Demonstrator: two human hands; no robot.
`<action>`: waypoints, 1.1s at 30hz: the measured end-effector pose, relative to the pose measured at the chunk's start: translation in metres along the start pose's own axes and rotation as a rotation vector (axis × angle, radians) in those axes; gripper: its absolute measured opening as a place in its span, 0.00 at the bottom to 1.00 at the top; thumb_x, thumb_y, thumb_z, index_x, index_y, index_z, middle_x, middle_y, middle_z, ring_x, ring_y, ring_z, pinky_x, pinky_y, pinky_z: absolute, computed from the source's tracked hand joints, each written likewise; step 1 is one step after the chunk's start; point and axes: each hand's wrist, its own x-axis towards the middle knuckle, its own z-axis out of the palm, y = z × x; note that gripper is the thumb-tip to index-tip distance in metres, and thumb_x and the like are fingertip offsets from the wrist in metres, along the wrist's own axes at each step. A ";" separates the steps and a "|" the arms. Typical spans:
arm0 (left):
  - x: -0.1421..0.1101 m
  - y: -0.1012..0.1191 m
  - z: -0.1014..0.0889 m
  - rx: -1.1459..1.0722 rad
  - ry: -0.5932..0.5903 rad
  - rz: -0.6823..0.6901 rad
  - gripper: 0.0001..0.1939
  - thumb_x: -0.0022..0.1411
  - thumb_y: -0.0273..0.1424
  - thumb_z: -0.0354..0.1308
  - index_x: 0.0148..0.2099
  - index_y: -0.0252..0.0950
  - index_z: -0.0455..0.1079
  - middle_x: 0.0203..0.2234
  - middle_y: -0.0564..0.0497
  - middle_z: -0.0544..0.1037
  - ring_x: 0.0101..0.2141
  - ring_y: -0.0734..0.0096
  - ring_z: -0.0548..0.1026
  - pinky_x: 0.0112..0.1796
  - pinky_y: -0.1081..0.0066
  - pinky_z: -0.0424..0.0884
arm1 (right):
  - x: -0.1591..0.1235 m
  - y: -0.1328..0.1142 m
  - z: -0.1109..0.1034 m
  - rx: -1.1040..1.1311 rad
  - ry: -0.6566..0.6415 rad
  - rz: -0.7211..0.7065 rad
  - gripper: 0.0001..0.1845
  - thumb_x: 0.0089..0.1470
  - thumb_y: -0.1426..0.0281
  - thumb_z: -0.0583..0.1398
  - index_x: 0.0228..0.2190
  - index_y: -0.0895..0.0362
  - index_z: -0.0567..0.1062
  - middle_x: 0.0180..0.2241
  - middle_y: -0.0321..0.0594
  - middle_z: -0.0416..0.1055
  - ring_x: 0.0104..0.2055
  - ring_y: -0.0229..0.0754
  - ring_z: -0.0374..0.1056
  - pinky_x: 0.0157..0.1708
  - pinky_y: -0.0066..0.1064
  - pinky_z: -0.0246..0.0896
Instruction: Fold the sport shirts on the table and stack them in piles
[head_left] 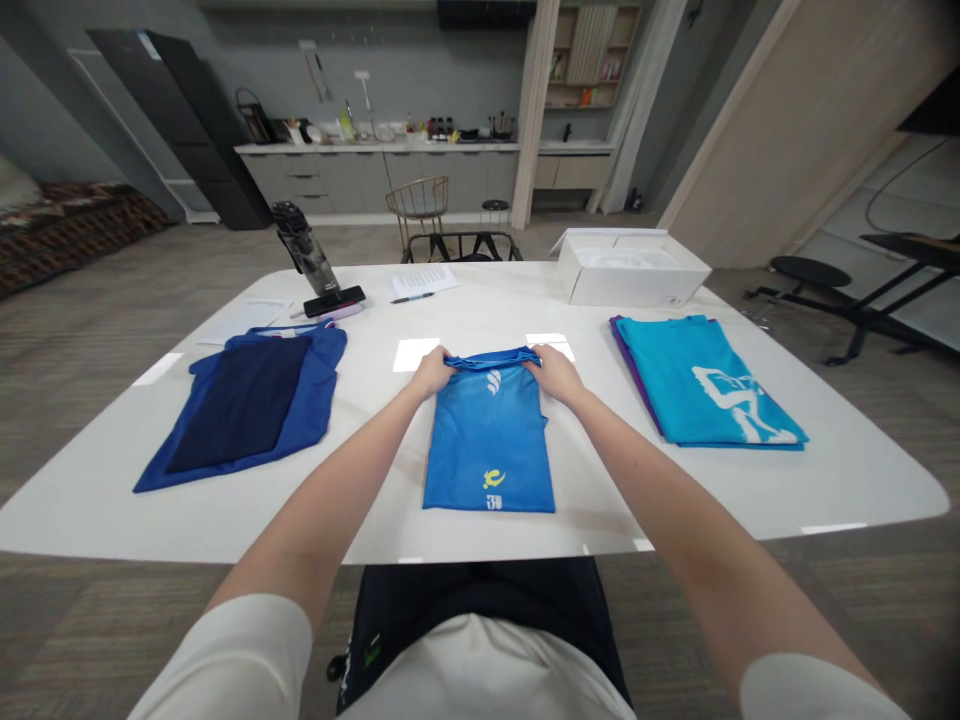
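Observation:
A blue T-shirt, folded into an upright rectangle with white and yellow prints, lies flat on the white table right before me. My left hand pinches its far left corner. At the far right corner my right hand grips the same shirt, fingers curled over the collar edge. Off to the left rests a blue garment with a folded dark navy piece on top. To the right, a folded turquoise T-shirt with a white figure print sits over a purple one.
An open white box stands at the table's back right. Toward the back left are a dark bottle, a black phone-like object, a pen and a printed sheet. A chair back touches the far side.

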 end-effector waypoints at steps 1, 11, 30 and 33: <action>0.000 0.005 0.001 -0.088 0.023 0.040 0.16 0.55 0.33 0.65 0.47 0.35 0.75 0.42 0.44 0.82 0.42 0.60 0.78 0.44 0.66 0.72 | -0.006 0.002 -0.006 -0.003 0.024 0.010 0.14 0.67 0.62 0.56 0.47 0.54 0.77 0.48 0.48 0.77 0.50 0.52 0.72 0.48 0.36 0.63; -0.004 0.121 0.043 -0.416 -0.070 0.496 0.14 0.65 0.40 0.56 0.46 0.37 0.74 0.41 0.49 0.80 0.45 0.63 0.76 0.50 0.67 0.70 | -0.088 0.054 -0.074 0.027 0.259 0.228 0.20 0.70 0.59 0.49 0.53 0.54 0.72 0.41 0.50 0.80 0.42 0.56 0.75 0.40 0.37 0.62; -0.028 0.377 0.203 -0.895 -0.390 0.453 0.16 0.70 0.40 0.58 0.56 0.40 0.69 0.46 0.48 0.80 0.49 0.60 0.78 0.53 0.57 0.74 | -0.141 0.229 -0.270 0.047 0.886 0.252 0.19 0.67 0.55 0.52 0.42 0.54 0.75 0.40 0.45 0.78 0.45 0.51 0.71 0.47 0.38 0.63; -0.013 0.359 0.245 -0.865 -0.443 0.084 0.16 0.69 0.37 0.59 0.56 0.39 0.69 0.42 0.46 0.82 0.39 0.61 0.81 0.42 0.57 0.79 | -0.110 0.269 -0.246 0.063 0.670 0.303 0.15 0.65 0.59 0.54 0.38 0.55 0.75 0.39 0.44 0.78 0.44 0.50 0.72 0.47 0.37 0.63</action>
